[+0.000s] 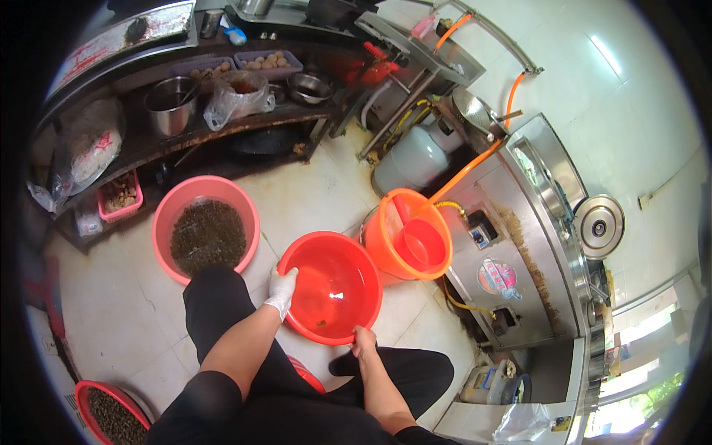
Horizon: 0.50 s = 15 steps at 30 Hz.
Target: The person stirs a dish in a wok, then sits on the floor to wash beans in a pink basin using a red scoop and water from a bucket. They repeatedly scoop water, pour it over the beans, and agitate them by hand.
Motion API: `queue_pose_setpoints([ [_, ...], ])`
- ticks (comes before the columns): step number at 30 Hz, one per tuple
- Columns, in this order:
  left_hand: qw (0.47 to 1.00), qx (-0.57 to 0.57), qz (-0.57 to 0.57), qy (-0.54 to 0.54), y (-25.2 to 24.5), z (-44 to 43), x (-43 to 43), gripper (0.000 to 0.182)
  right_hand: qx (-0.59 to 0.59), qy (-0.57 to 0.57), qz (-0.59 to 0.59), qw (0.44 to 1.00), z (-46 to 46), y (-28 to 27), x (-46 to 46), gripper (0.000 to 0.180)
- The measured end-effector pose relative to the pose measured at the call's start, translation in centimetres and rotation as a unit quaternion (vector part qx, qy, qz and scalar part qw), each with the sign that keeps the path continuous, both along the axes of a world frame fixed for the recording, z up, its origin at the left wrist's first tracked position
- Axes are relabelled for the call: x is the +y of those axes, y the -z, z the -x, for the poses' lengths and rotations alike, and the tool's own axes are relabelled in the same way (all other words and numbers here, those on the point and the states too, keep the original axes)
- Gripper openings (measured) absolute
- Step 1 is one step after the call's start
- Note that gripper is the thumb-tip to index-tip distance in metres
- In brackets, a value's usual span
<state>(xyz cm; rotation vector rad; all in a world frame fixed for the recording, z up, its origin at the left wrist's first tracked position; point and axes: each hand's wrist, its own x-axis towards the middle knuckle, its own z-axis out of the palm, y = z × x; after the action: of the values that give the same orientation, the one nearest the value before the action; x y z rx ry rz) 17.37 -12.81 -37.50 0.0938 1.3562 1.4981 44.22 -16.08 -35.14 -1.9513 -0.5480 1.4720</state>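
Observation:
A red plastic basin (334, 286) is between my hands, with clear liquid and a small dark bit in it. My left hand (282, 288), in a thin white glove, grips its left rim. Bare, my right hand (364, 340) holds the near right rim. Left of the basin, a pink plastic tub (253, 222) contains many small dark pieces (208, 236) under water. To the right stands an orange bucket (384, 245) with a red dipper (425, 242) inside and an orange hose (461, 173) reaching into it.
Behind is a dark shelf (222, 136) with a steel pot (171, 119) and bagged food. A gas cylinder (411, 158) stands near the steel stove cabinet (517, 278) at right. At lower left, another red basin (83, 400) holds small dark pieces.

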Motion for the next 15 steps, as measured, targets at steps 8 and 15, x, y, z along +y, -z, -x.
queue_pose_setpoints([
  [8, 0.985, -0.013, 0.081, 0.15, -2.8, -5.6, -5.3, 0.118, -0.122, -0.003, -0.065, 0.99, -8.1, 2.3, 1.8, 0.022],
  [15, 0.92, -0.035, 0.152, 0.36, -4.6, -12.5, -10.6, 0.113, -0.488, -0.199, -0.112, 0.842, -15.3, 1.5, 7.9, 0.035],
])
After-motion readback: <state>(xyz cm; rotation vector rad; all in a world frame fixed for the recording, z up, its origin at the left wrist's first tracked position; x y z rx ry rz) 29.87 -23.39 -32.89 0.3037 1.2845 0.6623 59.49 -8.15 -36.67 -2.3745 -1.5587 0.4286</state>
